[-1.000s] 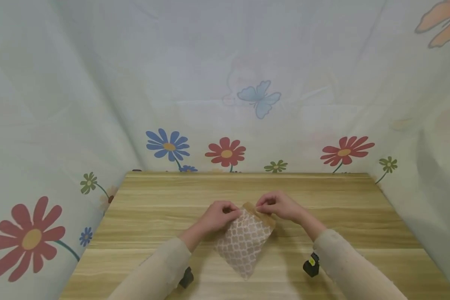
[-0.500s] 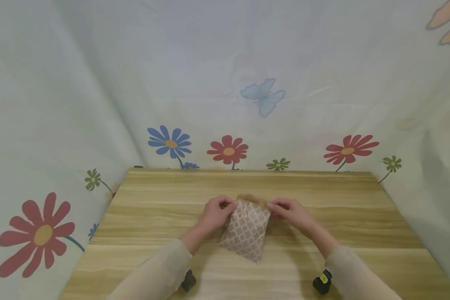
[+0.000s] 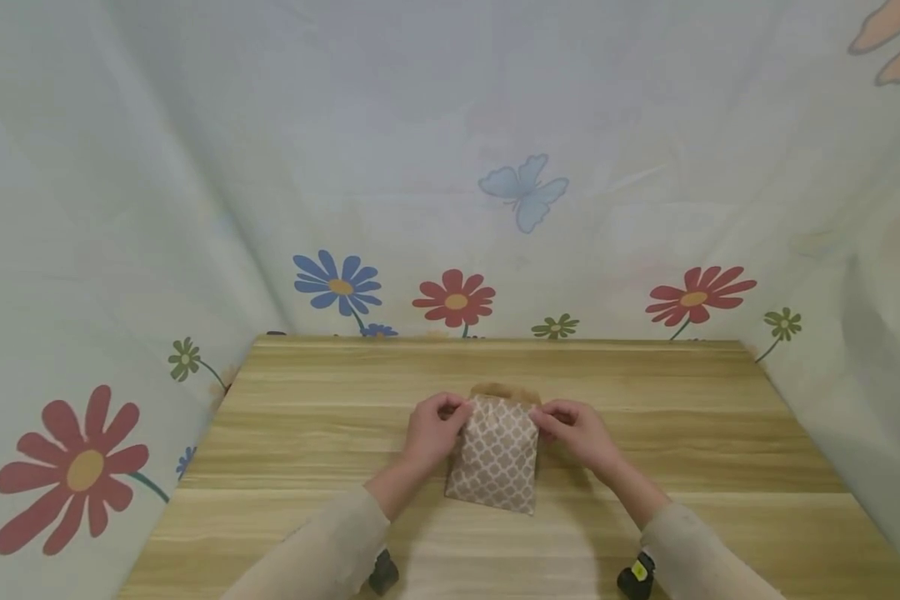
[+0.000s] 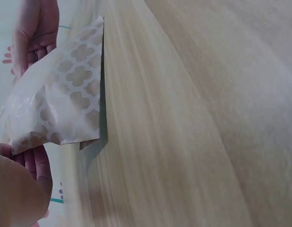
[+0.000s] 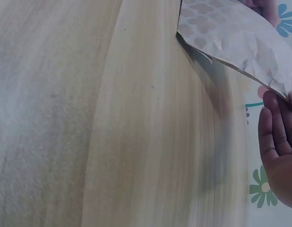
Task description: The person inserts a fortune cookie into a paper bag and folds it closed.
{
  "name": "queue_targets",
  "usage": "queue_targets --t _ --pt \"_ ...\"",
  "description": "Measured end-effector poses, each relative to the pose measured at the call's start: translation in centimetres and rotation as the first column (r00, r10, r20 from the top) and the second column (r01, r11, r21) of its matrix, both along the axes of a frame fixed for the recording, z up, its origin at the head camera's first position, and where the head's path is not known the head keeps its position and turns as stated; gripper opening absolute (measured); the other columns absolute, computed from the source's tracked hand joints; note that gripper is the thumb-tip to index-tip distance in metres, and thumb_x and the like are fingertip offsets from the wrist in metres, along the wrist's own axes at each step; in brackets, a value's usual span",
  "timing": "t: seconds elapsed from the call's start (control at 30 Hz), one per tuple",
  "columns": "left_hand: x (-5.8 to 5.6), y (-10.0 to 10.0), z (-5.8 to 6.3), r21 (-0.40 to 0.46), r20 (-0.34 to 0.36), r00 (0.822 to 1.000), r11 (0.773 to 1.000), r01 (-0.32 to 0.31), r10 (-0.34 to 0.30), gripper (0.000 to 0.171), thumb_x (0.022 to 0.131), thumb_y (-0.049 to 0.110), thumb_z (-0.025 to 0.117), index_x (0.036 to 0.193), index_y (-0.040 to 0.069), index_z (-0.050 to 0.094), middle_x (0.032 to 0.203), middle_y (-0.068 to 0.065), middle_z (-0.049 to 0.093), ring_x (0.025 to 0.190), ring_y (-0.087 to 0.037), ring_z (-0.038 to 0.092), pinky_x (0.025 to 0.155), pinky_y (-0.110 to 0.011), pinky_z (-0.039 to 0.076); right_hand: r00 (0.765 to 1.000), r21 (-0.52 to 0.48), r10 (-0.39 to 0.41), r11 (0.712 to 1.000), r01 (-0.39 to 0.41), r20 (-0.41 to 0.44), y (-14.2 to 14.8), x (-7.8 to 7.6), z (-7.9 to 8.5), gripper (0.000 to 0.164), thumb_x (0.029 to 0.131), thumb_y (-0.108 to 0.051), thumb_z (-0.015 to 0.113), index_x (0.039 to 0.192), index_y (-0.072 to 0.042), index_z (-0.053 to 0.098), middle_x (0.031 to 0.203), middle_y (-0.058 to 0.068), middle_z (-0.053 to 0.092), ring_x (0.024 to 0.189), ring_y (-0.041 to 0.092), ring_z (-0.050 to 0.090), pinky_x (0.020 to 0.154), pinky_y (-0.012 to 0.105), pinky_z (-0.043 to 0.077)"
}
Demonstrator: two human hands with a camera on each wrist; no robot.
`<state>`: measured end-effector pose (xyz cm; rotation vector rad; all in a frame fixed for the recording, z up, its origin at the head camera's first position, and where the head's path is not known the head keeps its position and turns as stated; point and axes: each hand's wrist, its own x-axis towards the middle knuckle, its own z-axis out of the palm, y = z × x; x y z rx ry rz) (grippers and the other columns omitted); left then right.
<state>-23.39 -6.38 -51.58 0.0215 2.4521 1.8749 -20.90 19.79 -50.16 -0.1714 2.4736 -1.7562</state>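
Between the two hands is a small paper bag (image 3: 497, 454), tan with a white lattice pattern and a plain brown strip along its far edge. My left hand (image 3: 432, 429) pinches its upper left corner between thumb and fingers. At the upper right corner, my right hand (image 3: 579, 432) does the same. The left wrist view shows the bag (image 4: 75, 94) tilted, its near end close to the wood and its held end raised. In the right wrist view the right hand (image 5: 283, 146) grips the bag's edge, with creases in the paper beside it. What the bag contains is hidden.
A wood-grain table (image 3: 330, 375) lies under the hands. Behind and beside it hangs a pale curtain (image 3: 420, 150) printed with flowers and a butterfly. Small black devices (image 3: 384, 573) sit by both wrists.
My right hand has shifted from the brown strip to the bag's right corner, moving slightly nearer. The bag has turned from slanted to nearly straight, and its near end has drawn up.
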Motion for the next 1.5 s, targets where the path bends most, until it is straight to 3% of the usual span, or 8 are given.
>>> queue_targets --t 0.23,0.57,0.7,0.9,1.17,1.5 --pt "0.0 0.0 -0.3 0.059 0.003 1.000 0.998 -0.027 0.027 0.013 0.102 0.019 0.072 0.102 0.006 0.074 0.093 -0.006 0.071 0.080 -0.017 0.069 0.077 -0.032 0.062 0.999 0.014 -0.046 0.999 0.046 -0.016 0.0 -0.3 -0.3 0.022 0.104 -0.019 0.072 0.103 0.003 0.076 0.093 0.010 0.076 0.086 0.030 0.071 0.079 0.038 0.062" --pt "-0.1 -0.1 -0.7 0.116 0.053 0.996 0.991 0.070 -0.077 0.026 0.100 0.028 0.077 0.108 0.003 0.073 0.100 -0.007 0.073 0.089 -0.016 0.069 0.083 -0.033 0.063 1.000 0.011 -0.011 1.000 0.012 -0.027 0.3 -0.3 -0.1 0.019 0.104 -0.010 0.070 0.105 0.009 0.075 0.093 0.013 0.078 0.083 0.024 0.073 0.078 0.039 0.064" --pt "-0.2 -0.1 -0.6 0.090 0.065 0.992 0.991 0.103 -0.110 0.027 0.099 0.028 0.079 0.108 0.003 0.074 0.099 -0.006 0.073 0.088 -0.015 0.068 0.082 -0.031 0.062 1.000 0.012 -0.003 1.000 0.003 -0.019 0.3 -0.3 0.0 0.019 0.104 -0.011 0.070 0.106 0.008 0.075 0.093 0.011 0.078 0.083 0.025 0.074 0.079 0.041 0.064" --pt "-0.4 -0.1 -0.4 0.043 0.035 0.991 0.991 0.125 -0.126 0.020 0.097 0.018 0.079 0.105 0.001 0.074 0.095 -0.007 0.075 0.085 -0.015 0.068 0.080 -0.031 0.062 1.000 0.012 0.001 1.000 0.000 -0.030 0.5 -0.3 0.2 0.019 0.104 -0.010 0.070 0.107 0.009 0.075 0.095 0.016 0.078 0.082 0.027 0.074 0.076 0.040 0.064" --pt "-0.7 -0.3 -0.4 -0.003 -0.001 0.988 0.988 0.154 -0.154 0.019 0.094 0.017 0.083 0.101 0.002 0.074 0.093 -0.006 0.074 0.085 -0.015 0.068 0.077 -0.027 0.059 1.000 0.063 0.004 0.998 -0.003 -0.018 0.7 -0.3 0.5 0.017 0.103 -0.009 0.071 0.105 0.008 0.075 0.094 0.015 0.078 0.084 0.027 0.074 0.077 0.041 0.064" --pt "-0.7 -0.2 -0.4 0.020 0.012 0.989 0.989 0.146 -0.146 0.019 0.096 0.017 0.081 0.101 0.000 0.074 0.089 -0.004 0.073 0.081 -0.012 0.067 0.078 -0.031 0.061 0.999 0.103 0.029 0.994 -0.024 -0.043 1.2 -0.4 0.1 0.013 0.102 -0.008 0.071 0.102 0.005 0.075 0.089 0.012 0.077 0.085 0.037 0.074 0.075 0.042 0.064"
